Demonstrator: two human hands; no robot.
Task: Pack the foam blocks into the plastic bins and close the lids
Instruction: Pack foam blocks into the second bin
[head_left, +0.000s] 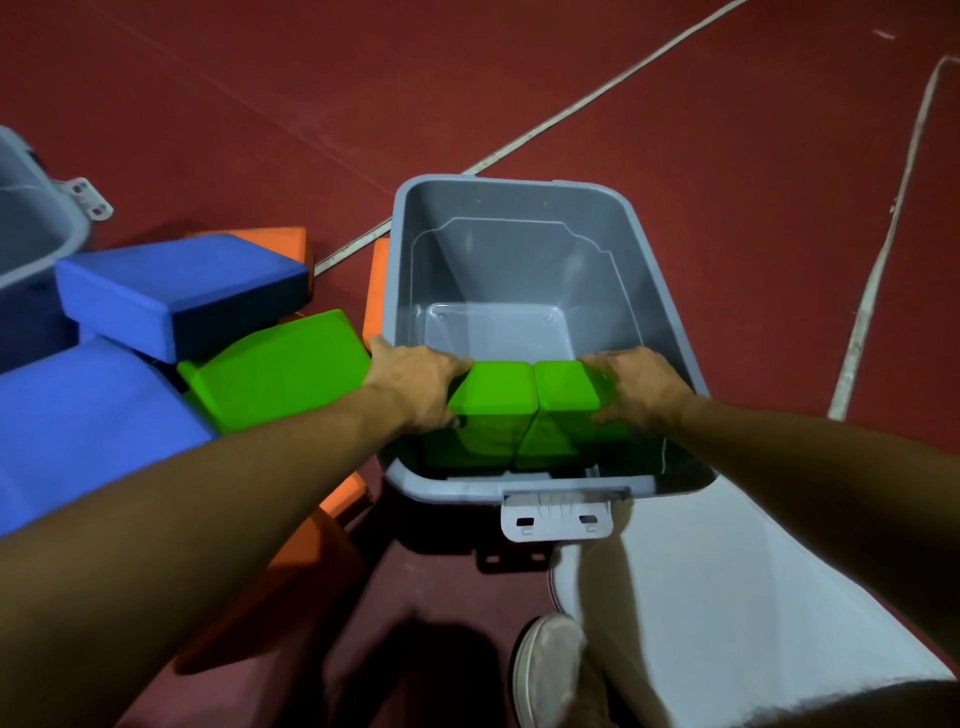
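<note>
A grey plastic bin (524, 182) stands open on the red floor in front of me. Two green foam blocks stand on end side by side at its near wall. My left hand (415, 384) grips the left green block (493, 400) from its left side. My right hand (639, 387) grips the right green block (563, 387) from its right side. The rest of the bin's floor is bare. Left of the bin lie loose blocks: a third green block (280, 369), a dark blue block (182, 286), a large blue block (78, 415) and orange blocks (291, 241).
A second grey bin (31, 228) with a latch shows at the left edge. The bin's grey lid (717, 597) lies on the floor at the near right. My shoe (550, 665) is below the bin's front latch (556, 512). White lines cross the floor.
</note>
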